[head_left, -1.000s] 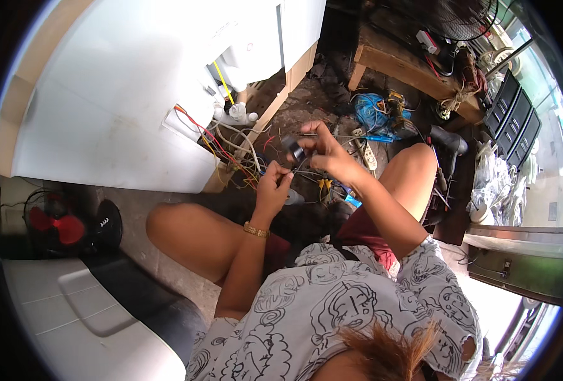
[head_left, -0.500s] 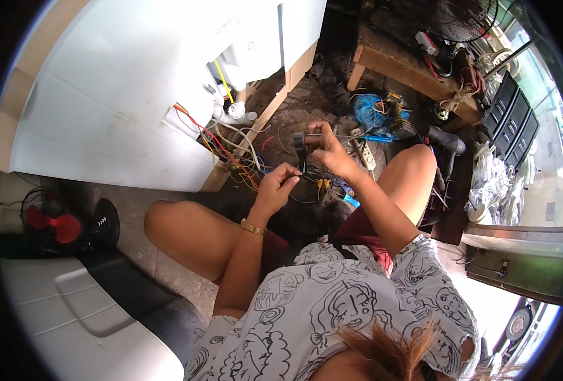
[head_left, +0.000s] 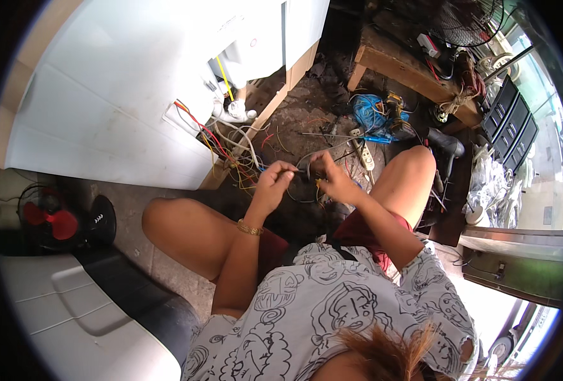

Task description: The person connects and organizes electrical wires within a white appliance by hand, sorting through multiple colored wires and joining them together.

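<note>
Black strip (head_left: 302, 172) juts from pinching left hand (head_left: 273, 184); right hand (head_left: 335, 181) curls beside it, hold unclear; stained floor (head_left: 297, 113), white appliance (head_left: 110, 114) beyond.

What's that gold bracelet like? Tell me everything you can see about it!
The gold bracelet is a narrow, shiny band that looks like metal, with a bumpy, link-like pattern too small to make out. It is worn around the wrist of the person's left hand. It rests against skin, and nothing else seems to touch it. Its underside is hidden, so I can't tell how it fastens.
</note>
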`<action>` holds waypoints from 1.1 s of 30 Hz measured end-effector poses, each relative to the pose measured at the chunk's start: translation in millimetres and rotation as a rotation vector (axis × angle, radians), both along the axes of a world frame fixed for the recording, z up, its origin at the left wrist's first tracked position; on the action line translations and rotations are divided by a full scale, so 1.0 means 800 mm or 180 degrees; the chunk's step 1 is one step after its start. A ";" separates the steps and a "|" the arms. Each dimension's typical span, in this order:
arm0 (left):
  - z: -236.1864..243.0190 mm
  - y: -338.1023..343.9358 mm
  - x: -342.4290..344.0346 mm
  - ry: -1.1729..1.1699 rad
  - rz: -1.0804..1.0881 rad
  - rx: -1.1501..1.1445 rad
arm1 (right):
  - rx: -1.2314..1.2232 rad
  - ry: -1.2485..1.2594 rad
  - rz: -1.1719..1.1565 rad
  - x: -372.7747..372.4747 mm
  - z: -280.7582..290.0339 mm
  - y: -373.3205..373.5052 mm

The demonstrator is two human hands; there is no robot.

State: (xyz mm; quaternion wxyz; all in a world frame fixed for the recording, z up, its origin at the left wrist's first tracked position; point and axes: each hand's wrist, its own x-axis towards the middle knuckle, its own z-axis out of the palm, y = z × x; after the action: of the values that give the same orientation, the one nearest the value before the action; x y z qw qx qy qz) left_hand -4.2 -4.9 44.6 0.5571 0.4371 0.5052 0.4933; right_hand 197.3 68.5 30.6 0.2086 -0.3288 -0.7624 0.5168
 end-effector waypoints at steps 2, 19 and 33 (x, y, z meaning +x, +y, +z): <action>-0.004 -0.001 0.012 0.0101 -0.0089 0.0160 | -0.0249 0.0603 -0.0378 -0.009 -0.004 0.029; -0.009 -0.006 0.002 0.0076 0.0344 0.0066 | 0.0534 -0.0241 -0.0170 -0.006 0.015 -0.017; 0.001 0.003 -0.003 0.0368 0.1045 0.0484 | -0.1267 0.1354 0.0384 -0.029 0.101 -0.032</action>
State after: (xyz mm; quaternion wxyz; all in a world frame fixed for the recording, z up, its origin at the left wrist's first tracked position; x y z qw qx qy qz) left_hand -6.9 -2.6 45.2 0.4046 0.4172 0.5622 0.5884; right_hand 174.5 42.9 111.4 0.2641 -0.2016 -0.6034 0.7249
